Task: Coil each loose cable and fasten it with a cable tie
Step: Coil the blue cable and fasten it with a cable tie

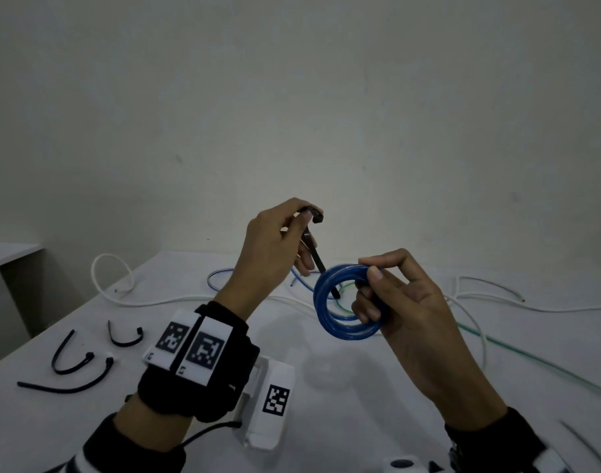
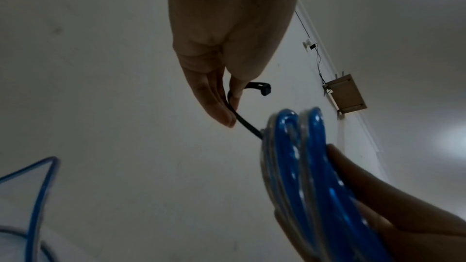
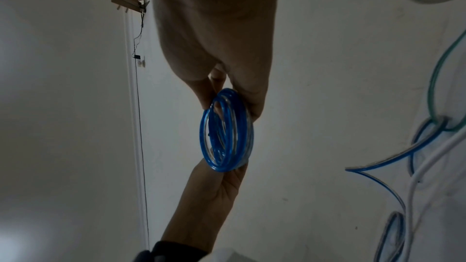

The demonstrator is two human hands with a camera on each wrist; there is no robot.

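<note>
My right hand (image 1: 398, 302) holds a small coil of blue cable (image 1: 321, 308) above the white table (image 1: 343, 397), thumb on top and fingers curled through the ring. My left hand (image 1: 282, 240), up and to the left of the coil, pinches a black cable tie (image 1: 313, 249) near its head. The tie's tail slants down through the coil's opening. In the left wrist view, the tie (image 2: 248, 125) runs from my fingers (image 2: 219, 107) behind the coil (image 2: 305, 166). In the right wrist view, the coil (image 3: 227, 130) hangs below my right fingers (image 3: 201, 91).
Three spare black ties (image 1: 70, 360) lie near the table's left edge. Loose white cable (image 1: 155, 302), blue cable (image 1: 220, 276) and green cable (image 1: 538, 358) sprawl across the far and right side. A plain wall stands behind.
</note>
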